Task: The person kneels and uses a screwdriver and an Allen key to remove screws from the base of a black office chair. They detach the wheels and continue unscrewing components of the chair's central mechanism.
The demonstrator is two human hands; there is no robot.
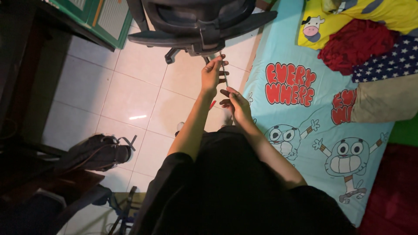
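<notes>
Your left hand point(210, 73) pinches the upper end of a thin, dark rod-like strip point(224, 69), while your right hand point(235, 103), just below it, closes its fingers on the lower end. Beyond the hands stands a black office chair point(198, 21); a cartoon-print sheet point(305, 126) lies to the right.

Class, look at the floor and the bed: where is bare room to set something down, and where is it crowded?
Free: the white tiled floor between the office chair and the backpack, and the cartoon bedsheet beside the hands. Crowded: the piled clothes at the bed's far end.
</notes>
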